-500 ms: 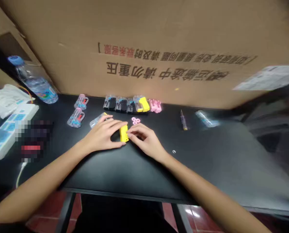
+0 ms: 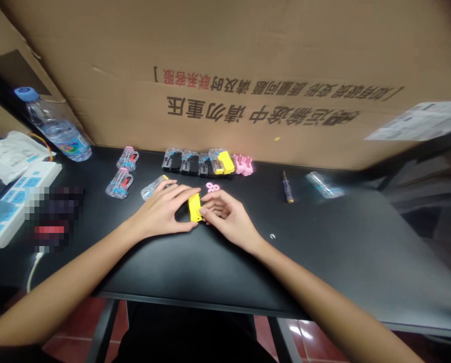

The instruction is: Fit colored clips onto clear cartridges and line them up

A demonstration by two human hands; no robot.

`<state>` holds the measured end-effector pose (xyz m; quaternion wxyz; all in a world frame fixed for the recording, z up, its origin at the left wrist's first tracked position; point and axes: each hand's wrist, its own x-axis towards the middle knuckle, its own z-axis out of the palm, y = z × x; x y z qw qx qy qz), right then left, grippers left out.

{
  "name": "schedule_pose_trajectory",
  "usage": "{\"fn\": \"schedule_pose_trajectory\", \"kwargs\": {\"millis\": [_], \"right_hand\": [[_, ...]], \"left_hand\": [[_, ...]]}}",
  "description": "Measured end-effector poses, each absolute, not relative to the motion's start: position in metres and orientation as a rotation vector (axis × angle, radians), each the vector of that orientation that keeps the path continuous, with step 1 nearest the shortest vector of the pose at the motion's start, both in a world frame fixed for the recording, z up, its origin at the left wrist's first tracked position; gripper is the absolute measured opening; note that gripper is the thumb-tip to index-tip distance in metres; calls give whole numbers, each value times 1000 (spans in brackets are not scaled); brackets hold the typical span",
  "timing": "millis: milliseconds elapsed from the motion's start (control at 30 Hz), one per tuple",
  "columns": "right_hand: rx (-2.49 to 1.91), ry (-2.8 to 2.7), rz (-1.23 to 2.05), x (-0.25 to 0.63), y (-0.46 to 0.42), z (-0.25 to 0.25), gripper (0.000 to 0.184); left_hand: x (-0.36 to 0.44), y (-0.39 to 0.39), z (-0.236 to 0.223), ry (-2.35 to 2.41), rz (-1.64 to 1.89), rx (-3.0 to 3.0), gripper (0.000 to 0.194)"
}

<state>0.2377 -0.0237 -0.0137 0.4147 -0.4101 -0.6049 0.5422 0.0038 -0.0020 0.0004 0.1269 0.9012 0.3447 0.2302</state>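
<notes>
Between the thumb and fingers of my left hand, a small yellow plastic housing is held by its two ends, low over the black tabletop. My right hand is curled in a pinch, its thumb and fingertips touching the right edge of that housing. Whatever sits between those fingertips is too small to tell. Just beyond my hands lie several pink plastic rings. A clear plastic piece with a yellow end lies behind my left hand, partly covered by its fingers.
Along the back stand black-and-clear housings, a yellow one and pink parts. Two clear pieces with pink tops lie left. A screwdriver, a clear packet, a water bottle and a power strip surround them.
My right fingers have shifted slightly, with the thumb now lower against the yellow housing's right edge. The housing has turned a little in my left hand, which otherwise stays in place.
</notes>
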Motion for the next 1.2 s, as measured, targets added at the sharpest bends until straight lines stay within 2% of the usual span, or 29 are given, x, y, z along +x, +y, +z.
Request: {"fn": "schedule_pose_trajectory", "kwargs": {"millis": [267, 433, 567, 667, 767, 867, 1000, 1200], "right_hand": [[-1036, -1323, 1318, 243, -21, -6, 32], [-859, -1198, 1730, 244, -22, -3, 44], [-743, -1253, 2024, 242, -28, -5, 55], [-837, -1301, 1911, 244, -28, -5, 50], [-946, -1270, 1738, 250, -24, -3, 48], [-989, -1198, 1652, 254, -19, -1, 49], [-1030, -1194, 1599, 254, -17, -4, 44], [-1048, -1263, 1501, 252, -21, -4, 43]], "left_hand": [[3, -3, 4, 993, 757, 2597, 66], [1, -5, 12, 875, 1007, 2576, 71], [4, -8, 12, 732, 1021, 2593, 75], [4, -7, 13, 708, 901, 2629, 76], [-6, 0, 21, 836, 771, 2753, 68], [-24, 10, 31, 1332, 690, 2733, 50], [-45, 19, 33, 1905, 485, 2490, 53], [-42, 20, 19, 1749, 264, 2451, 43]]}}
